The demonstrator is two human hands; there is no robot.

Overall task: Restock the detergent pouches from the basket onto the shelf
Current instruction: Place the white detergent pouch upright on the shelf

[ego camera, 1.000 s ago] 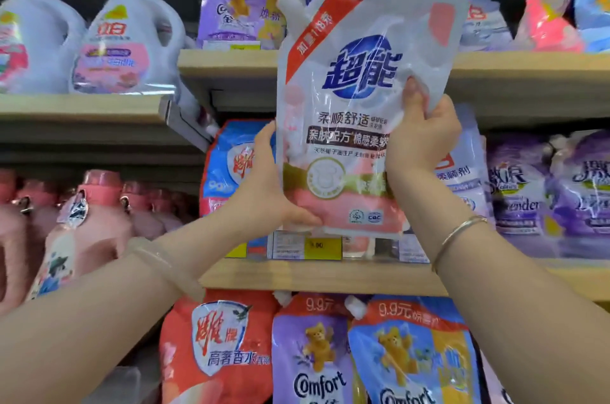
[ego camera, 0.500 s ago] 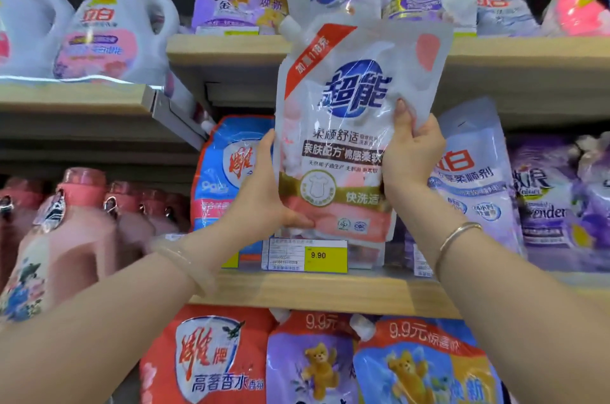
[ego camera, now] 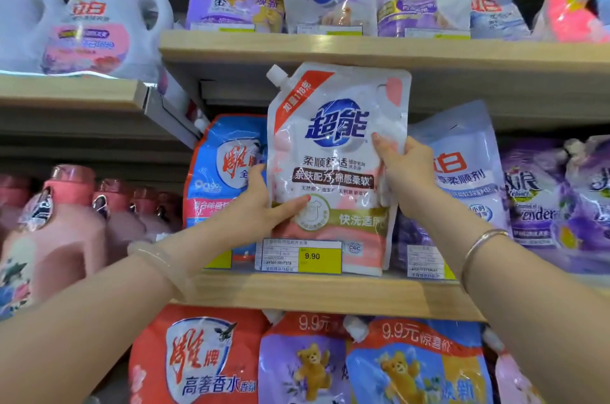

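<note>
A white and pink detergent pouch (ego camera: 333, 152) with a blue logo and a corner spout stands upright on the middle wooden shelf (ego camera: 330, 291), behind a yellow 9.90 price tag (ego camera: 302, 255). My left hand (ego camera: 260, 205) grips its left edge, thumb across the front. My right hand (ego camera: 407, 169) holds its right edge with the thumb on the front. The pouch sits between a blue pouch (ego camera: 224, 172) and a pale blue pouch (ego camera: 462, 179). The basket is out of view.
The upper shelf (ego camera: 363, 47) carries purple and white pouches just above the held pouch's spout. White jugs (ego camera: 109, 17) stand upper left, pink bottles (ego camera: 56, 232) at the left. Lavender pouches (ego camera: 541, 199) fill the right. Red and purple pouches (ego camera: 204, 357) line the lower shelf.
Both hands have lowered the pouch from in front of the upper shelf into the gap on the middle shelf; its bottom now sits behind the price tag.
</note>
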